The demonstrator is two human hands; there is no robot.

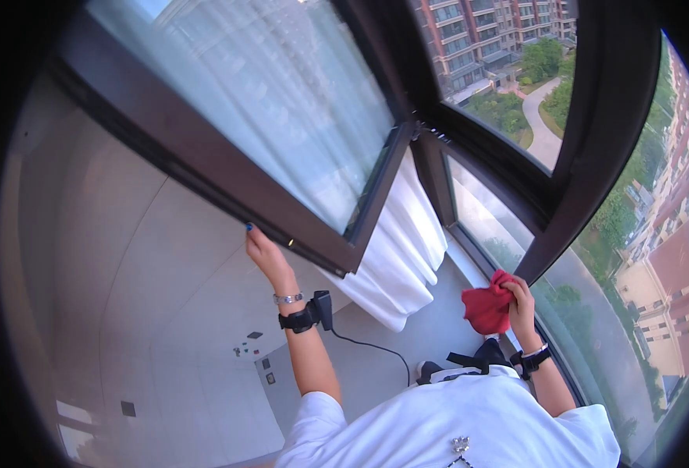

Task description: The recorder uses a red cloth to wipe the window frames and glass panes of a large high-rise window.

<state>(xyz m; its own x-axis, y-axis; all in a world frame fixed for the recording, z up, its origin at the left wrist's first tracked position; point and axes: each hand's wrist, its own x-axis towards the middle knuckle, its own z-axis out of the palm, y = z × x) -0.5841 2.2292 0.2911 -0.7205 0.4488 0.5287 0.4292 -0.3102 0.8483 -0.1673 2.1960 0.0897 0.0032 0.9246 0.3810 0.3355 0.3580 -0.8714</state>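
My left hand [265, 253] grips the lower edge of a dark-framed window sash [282, 191] that stands swung inward; most of its fingers are hidden, and one blue nail shows. In my right hand [522, 304], bunched between the fingers, a red cloth [486, 306] hangs down. This hand is beside the dark frame of the window wall [543, 243]. Behind the sash, seen partly through its glass, falls a white curtain [403, 261].
A black device [301, 316] is strapped to my left wrist, and a cable [372, 344] runs down from it. The window opening [508, 86] shows buildings and greenery far below. Pale wall panels [149, 288] lie to the left, with small dark fittings [128, 408].
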